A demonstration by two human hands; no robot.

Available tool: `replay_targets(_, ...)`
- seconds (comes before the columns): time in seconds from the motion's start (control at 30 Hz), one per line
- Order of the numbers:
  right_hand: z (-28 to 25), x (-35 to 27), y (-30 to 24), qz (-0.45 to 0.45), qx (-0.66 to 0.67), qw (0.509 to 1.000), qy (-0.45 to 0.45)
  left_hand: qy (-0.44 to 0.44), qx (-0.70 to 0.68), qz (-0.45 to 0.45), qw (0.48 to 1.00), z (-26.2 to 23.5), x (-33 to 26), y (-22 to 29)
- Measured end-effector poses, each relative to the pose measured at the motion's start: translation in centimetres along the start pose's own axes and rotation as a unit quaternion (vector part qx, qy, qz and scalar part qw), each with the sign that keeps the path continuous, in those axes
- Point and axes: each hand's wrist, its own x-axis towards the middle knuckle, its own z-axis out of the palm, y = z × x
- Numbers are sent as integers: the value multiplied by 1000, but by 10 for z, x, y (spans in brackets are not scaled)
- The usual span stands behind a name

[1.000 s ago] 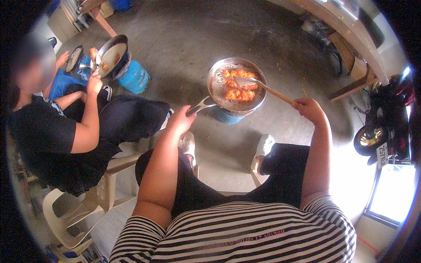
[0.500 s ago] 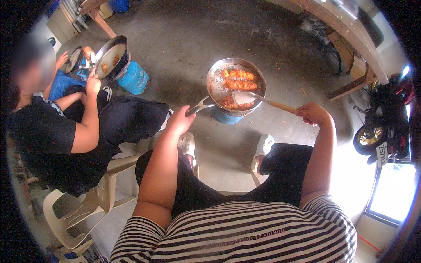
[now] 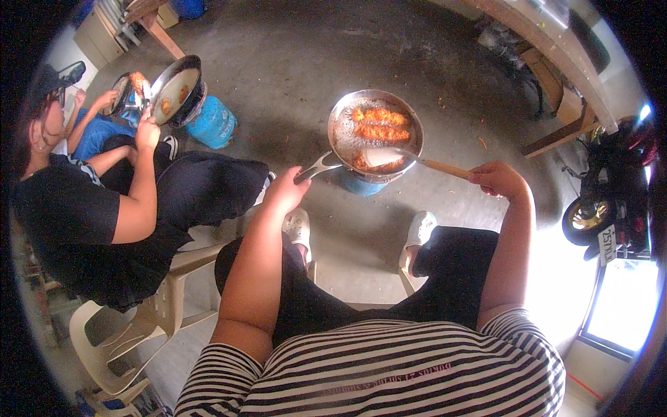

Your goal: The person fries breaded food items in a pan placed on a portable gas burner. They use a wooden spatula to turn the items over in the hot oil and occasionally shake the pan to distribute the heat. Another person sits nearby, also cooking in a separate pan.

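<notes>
A steel frying pan (image 3: 335, 142) of bubbling oil sits in front of me on a burner topping a small blue gas tank (image 3: 364, 185). My left hand (image 3: 285, 187) is closed around the pan's handle (image 3: 318, 167). Three golden-orange fried pieces lie in the oil: a far piece (image 3: 376, 116), a middle piece (image 3: 384, 133) and a near piece (image 3: 360, 162). In my right hand (image 3: 497, 178), fingers wrapped, is the wooden handle of a turner (image 3: 445, 167). Its pale blade rests over the near piece, partly covering it.
At left a seated co-worker (image 3: 76, 205) holds tongs with a fried piece (image 3: 137, 83) by a dark wok (image 3: 196, 64) on a blue gas tank (image 3: 215, 124). Another person's hand (image 3: 105, 99) is beyond. A wooden table (image 3: 556, 52) and a motorcycle (image 3: 590, 212) stand at right.
The turner's blade has shifted slightly over the near piece. My left hand stays on the handle. At left, the far person's hand has moved toward the dark pan there.
</notes>
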Motion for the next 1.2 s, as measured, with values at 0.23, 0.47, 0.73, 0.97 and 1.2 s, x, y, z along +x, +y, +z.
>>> replay_targets(0.23,20,9,-9,-72,-123,989,42,-9,-22,43,999,4,3,-10)
replay_targets(0.47,25,19,-4,-80,-125,985,83,5,-24,66,998,6,2,-8)
replay_targets(0.73,24,19,-7,-71,-91,991,68,-17,-27,31,999,-2,-5,3)
replay_targets(0.97,27,29,0,-83,-3,975,205,-12,3,45,999,3,0,-4)
replay_targets(1.2,30,38,0,-43,-86,974,207,-18,-14,54,998,3,1,-5)
